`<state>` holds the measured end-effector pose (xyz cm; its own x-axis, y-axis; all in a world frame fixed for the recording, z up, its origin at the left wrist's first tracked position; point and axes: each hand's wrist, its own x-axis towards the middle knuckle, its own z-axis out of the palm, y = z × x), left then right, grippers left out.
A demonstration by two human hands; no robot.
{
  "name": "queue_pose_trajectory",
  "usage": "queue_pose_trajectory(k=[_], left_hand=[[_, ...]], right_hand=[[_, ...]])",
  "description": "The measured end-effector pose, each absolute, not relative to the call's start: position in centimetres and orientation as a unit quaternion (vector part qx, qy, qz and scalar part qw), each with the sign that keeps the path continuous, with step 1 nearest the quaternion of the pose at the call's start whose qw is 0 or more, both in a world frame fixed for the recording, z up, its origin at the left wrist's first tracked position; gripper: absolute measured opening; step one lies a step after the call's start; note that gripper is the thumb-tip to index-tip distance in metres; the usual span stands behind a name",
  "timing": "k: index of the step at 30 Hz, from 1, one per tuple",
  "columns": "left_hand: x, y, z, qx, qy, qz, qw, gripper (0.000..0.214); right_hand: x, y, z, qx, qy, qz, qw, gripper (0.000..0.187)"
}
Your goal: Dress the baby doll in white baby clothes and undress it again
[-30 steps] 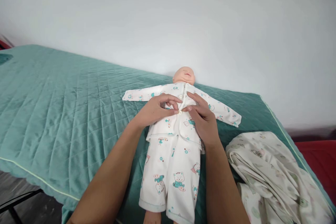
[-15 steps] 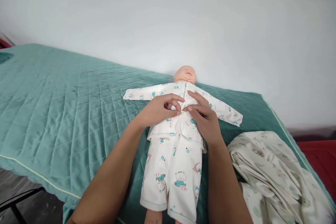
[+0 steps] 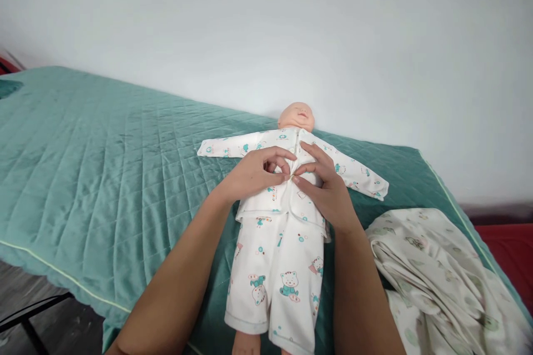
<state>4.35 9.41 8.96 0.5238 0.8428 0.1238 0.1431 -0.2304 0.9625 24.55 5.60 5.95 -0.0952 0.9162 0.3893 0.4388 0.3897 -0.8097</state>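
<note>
Both wrists angle inward — left hand (image 3: 257, 173) and right hand (image 3: 333, 193) half-curled — thumbs and forefingers pinching the shirt (image 3: 287, 199).

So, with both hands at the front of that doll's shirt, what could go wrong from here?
The left hand and right hand pinch close together at the shirt front, so the fingertips might get in each other's way or slip off the fabric. A hard tug could drag the doll, which lies on a quilted cover. The crumpled cloth lies near the right arm, so a sideways sweep might catch it.
</note>
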Motion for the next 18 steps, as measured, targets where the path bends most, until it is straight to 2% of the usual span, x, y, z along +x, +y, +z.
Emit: queue_pose_trajectory(k=[18], left_hand=[[4.17, 10.06, 8.14, 0.670, 0.319, 0.362, 0.564, 0.032]], right_hand=[[24.45, 5.64, 5.96, -0.491, -0.677, 0.266, 0.479, 0.005]])
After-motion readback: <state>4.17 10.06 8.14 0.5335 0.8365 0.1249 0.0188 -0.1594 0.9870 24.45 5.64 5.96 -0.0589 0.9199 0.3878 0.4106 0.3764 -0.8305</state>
